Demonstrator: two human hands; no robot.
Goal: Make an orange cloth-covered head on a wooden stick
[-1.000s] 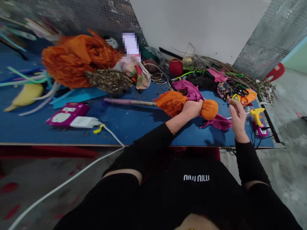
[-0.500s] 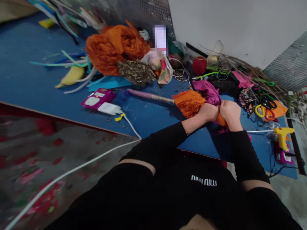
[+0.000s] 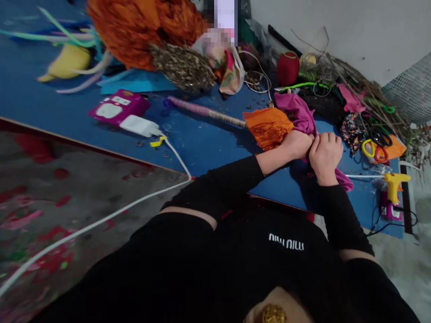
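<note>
Close together over the blue table, my left hand (image 3: 299, 143) and my right hand (image 3: 326, 154) are both closed around a magenta cloth (image 3: 296, 110). Part of that cloth spreads out beyond my left hand, and a loose end hangs out below my right. Against my left hand lies a crinkled orange cloth (image 3: 269, 128). Out of its left side runs a wrapped stick (image 3: 215, 115) with a pinkish far end. My fingertips and the gripped middle of the cloth are mostly hidden.
To the right lie scissors (image 3: 380, 137), a yellow glue gun (image 3: 395, 186) and dry twigs (image 3: 373, 98). A purple power box (image 3: 119, 107) with a white cable sits on the left. Behind are an orange cloth heap (image 3: 141, 31) and a bag of dried bits (image 3: 183, 67).
My right hand has turned over and now lies closer across my left hand. The orange bit between the hands is no longer visible. The camera view has tipped lower.
</note>
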